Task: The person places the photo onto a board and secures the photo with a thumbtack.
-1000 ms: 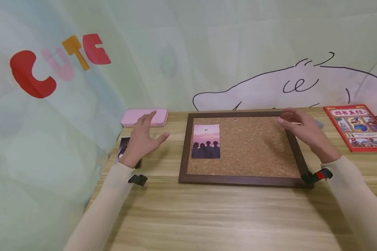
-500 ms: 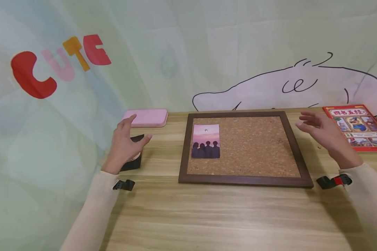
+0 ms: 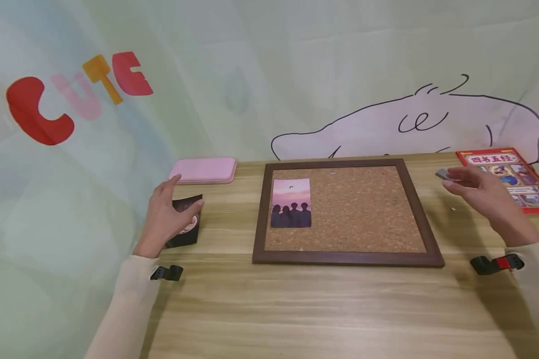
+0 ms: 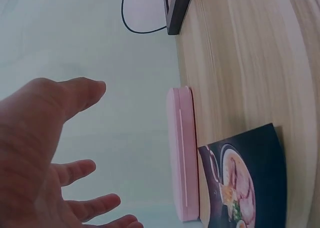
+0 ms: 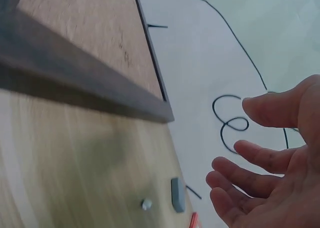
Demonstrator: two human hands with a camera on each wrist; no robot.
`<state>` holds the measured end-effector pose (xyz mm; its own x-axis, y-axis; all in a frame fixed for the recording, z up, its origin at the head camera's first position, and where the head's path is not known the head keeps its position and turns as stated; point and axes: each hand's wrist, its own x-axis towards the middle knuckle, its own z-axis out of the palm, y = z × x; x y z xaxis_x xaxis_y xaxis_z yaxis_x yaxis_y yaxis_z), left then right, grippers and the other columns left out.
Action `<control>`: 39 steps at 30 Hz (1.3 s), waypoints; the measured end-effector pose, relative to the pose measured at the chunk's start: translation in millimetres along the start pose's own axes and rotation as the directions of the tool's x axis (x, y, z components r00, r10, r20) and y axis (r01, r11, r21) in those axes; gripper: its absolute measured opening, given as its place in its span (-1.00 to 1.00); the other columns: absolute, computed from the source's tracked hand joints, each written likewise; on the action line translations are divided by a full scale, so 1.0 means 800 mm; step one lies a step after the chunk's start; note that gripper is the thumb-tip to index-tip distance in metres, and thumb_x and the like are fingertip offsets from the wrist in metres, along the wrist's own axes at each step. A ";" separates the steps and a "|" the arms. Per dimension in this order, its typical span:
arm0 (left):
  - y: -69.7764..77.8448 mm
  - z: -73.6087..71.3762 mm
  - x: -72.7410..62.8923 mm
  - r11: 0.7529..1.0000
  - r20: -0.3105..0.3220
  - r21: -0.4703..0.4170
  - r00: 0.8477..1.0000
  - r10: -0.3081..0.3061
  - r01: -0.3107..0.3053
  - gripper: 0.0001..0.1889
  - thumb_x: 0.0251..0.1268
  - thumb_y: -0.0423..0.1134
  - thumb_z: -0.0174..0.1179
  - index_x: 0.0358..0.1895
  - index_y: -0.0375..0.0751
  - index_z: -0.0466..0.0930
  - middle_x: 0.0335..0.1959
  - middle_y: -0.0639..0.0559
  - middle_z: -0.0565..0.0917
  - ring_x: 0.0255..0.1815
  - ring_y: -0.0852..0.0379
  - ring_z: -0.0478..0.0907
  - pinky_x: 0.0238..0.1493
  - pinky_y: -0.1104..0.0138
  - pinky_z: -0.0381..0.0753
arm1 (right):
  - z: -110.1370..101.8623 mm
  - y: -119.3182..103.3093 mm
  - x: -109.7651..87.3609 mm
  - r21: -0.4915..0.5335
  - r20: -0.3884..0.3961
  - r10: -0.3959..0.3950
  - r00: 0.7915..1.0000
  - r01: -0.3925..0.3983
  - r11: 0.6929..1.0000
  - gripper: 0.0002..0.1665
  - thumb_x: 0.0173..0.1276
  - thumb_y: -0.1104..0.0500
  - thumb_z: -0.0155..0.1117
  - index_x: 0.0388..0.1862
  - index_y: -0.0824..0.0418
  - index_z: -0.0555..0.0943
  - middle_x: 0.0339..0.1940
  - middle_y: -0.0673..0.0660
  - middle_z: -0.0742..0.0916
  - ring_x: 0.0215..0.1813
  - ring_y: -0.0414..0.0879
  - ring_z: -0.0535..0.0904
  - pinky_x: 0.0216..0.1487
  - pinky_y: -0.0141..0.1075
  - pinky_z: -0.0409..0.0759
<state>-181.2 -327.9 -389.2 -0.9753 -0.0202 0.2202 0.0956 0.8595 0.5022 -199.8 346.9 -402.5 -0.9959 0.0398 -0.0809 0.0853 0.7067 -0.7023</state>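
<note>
My left hand (image 3: pixel 162 214), its fingers loosely bent and thumb spread, hovers over a dark photo (image 4: pixel 242 180) of a bowl of food, holding nothing. Past its fingertips lies a pink pencil case (image 3: pixel 208 170). On the right, my right hand (image 3: pixel 491 197) is held over the table with relaxed fingers and nothing in its grasp. Beneath it are a small pushpin (image 5: pixel 146 204) and a small grey block (image 5: pixel 177 194), partly hidden by the fingers in the head view. Between the hands lies a brown-framed corkboard (image 3: pixel 364 209), with a sunset photo (image 3: pixel 291 202) pinned at its left.
A red illustrated book (image 3: pixel 536 182) lies at the back right, partly behind my right hand. The wooden table (image 3: pixel 314 309) backs onto a pale green printed cloth (image 3: pixel 233 75), which also borders it on the left.
My left hand has drawn left and a little back toward me, uncovering more of the dark photo. My right hand has moved right, away from the corkboard. The view has shifted slightly.
</note>
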 end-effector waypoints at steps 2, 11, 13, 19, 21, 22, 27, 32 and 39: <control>-0.005 0.000 -0.003 1.000 0.006 0.008 1.000 -0.013 0.013 0.00 0.41 0.09 0.38 0.75 -0.20 0.06 0.66 -0.56 0.15 0.64 -0.59 0.14 0.50 -0.46 0.21 | -0.002 0.004 -0.001 -0.022 0.002 0.024 1.000 -0.024 0.999 -0.11 0.71 -0.27 -0.03 0.64 0.39 0.28 0.56 0.55 0.43 0.42 0.22 0.47 0.11 -0.18 0.43; -0.021 0.003 -0.006 0.998 -0.005 0.029 0.998 -0.057 0.057 -0.03 0.40 0.04 0.38 0.73 -0.21 0.10 0.62 -0.59 0.22 0.62 -0.59 0.19 0.48 -0.45 0.25 | -0.009 0.032 -0.007 -0.108 -0.018 0.036 0.999 -0.038 0.993 -0.29 0.74 -0.08 0.04 0.49 0.49 0.41 0.41 0.61 0.54 0.09 -0.11 0.52 -0.03 -0.35 0.34; -0.024 0.003 -0.007 0.997 -0.002 0.036 0.998 -0.065 0.065 -0.04 0.40 0.03 0.38 0.72 -0.25 0.11 0.61 -0.61 0.23 0.61 -0.59 0.19 0.47 -0.45 0.26 | -0.007 0.036 -0.007 -0.106 -0.007 0.054 0.999 -0.054 0.993 -0.31 0.75 -0.06 0.03 0.49 0.51 0.39 0.41 0.62 0.53 0.13 0.00 0.52 0.03 -0.25 0.39; -0.032 0.003 -0.010 0.993 0.039 0.067 0.994 -0.102 0.099 -0.04 0.43 0.00 0.34 0.71 -0.35 0.08 0.60 -0.65 0.22 0.59 -0.62 0.20 0.44 -0.46 0.31 | -0.004 0.045 -0.003 -0.105 0.074 0.092 0.993 -0.083 0.991 -0.31 0.77 -0.01 -0.04 0.49 0.57 0.34 0.42 0.66 0.44 0.32 0.50 0.39 0.15 0.16 0.46; -0.035 0.004 -0.011 0.991 0.046 0.070 0.992 -0.116 0.113 -0.04 0.44 0.02 0.33 0.72 -0.33 0.07 0.61 -0.65 0.21 0.59 -0.61 0.20 0.44 -0.46 0.32 | -0.004 0.050 -0.001 -0.125 0.086 0.092 0.992 -0.081 0.989 -0.30 0.76 -0.03 -0.01 0.47 0.58 0.37 0.41 0.67 0.45 0.32 0.50 0.41 0.09 0.04 0.48; -0.036 0.004 -0.012 0.990 0.049 0.071 0.991 -0.123 0.119 -0.04 0.44 0.03 0.33 0.72 -0.32 0.07 0.61 -0.64 0.21 0.60 -0.61 0.20 0.44 -0.46 0.31 | -0.004 0.052 0.000 -0.135 0.092 0.094 0.991 -0.082 0.987 -0.30 0.76 -0.04 0.00 0.46 0.58 0.39 0.41 0.67 0.45 0.31 0.49 0.42 0.06 -0.03 0.47; -0.042 0.006 -0.012 0.988 0.060 0.071 0.988 -0.139 0.135 -0.03 0.43 0.05 0.35 0.72 -0.32 0.08 0.61 -0.62 0.23 0.60 -0.59 0.20 0.46 -0.44 0.31 | -0.003 0.060 -0.001 -0.151 0.123 0.112 0.986 -0.093 0.984 -0.32 0.74 -0.04 0.04 0.42 0.55 0.44 0.40 0.66 0.48 0.27 0.43 0.43 0.02 -0.18 0.42; -0.051 0.008 -0.011 0.986 0.071 0.070 0.986 -0.154 0.149 -0.03 0.40 0.01 0.38 0.70 -0.33 0.10 0.56 -0.64 0.28 0.55 -0.60 0.26 0.43 -0.42 0.34 | 0.002 0.064 0.000 -0.140 0.127 0.119 0.985 -0.101 0.985 -0.40 0.73 0.03 0.08 0.41 0.53 0.47 0.38 0.65 0.52 0.25 0.39 0.44 0.05 -0.15 0.39; -0.057 0.011 -0.011 0.984 0.105 0.095 0.981 -0.163 0.154 -0.05 0.42 -0.04 0.39 0.69 -0.37 0.10 0.54 -0.67 0.28 0.53 -0.61 0.26 0.43 -0.41 0.35 | 0.005 0.063 -0.001 -0.143 0.103 0.121 0.987 -0.106 0.984 -0.40 0.72 0.02 0.12 0.36 0.54 0.51 0.35 0.64 0.56 0.24 0.37 0.47 0.03 -0.17 0.38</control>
<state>-178.4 -362.8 -421.5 -0.9933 -0.1065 0.0458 -0.0748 0.8910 0.4479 -194.9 379.4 -441.0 -0.9700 0.0524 -0.2374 0.1850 0.7924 -0.5813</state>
